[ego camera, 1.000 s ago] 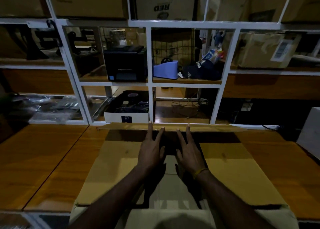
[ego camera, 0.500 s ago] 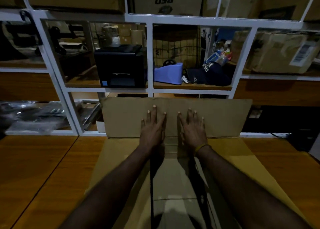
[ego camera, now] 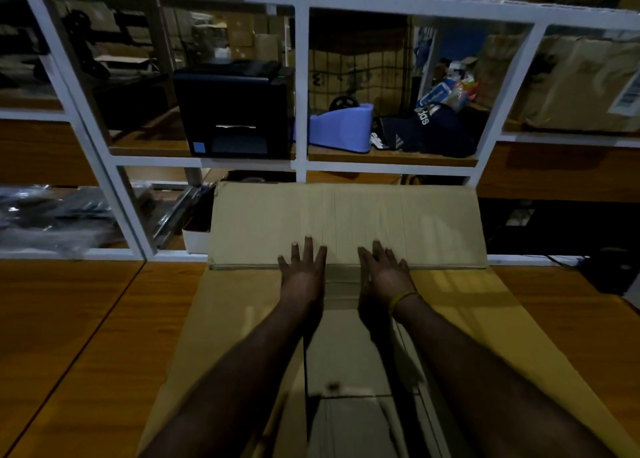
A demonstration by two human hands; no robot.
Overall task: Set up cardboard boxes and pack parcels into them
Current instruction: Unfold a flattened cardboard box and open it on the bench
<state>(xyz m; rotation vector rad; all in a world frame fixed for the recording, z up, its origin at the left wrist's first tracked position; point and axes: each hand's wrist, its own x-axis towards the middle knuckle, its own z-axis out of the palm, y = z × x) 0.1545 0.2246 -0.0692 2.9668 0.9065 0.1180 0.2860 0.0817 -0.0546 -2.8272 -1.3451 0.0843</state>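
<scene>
A large brown cardboard box (ego camera: 460,322) lies on the wooden table in front of me, its top open. Its far flap (ego camera: 346,222) stands up against the white shelf frame. My left hand (ego camera: 303,270) and my right hand (ego camera: 384,272) rest flat, fingers spread, side by side at the fold where that flap meets the box. Neither hand holds anything. A yellow band circles my right wrist. Between my forearms I see the pale inner bottom of the box (ego camera: 346,353) with its centre seam.
A white shelf frame (ego camera: 301,167) stands right behind the box. On it sit a black label printer (ego camera: 235,111), a blue tape dispenser (ego camera: 343,128), a dark cap (ego camera: 433,128) and packed cartons (ego camera: 575,83). The wooden table (ego camera: 86,319) extends left and right.
The far flap rose from flat to upright against the shelf. Both hands have since slid down from its middle to its base fold, and my view has come closer.
</scene>
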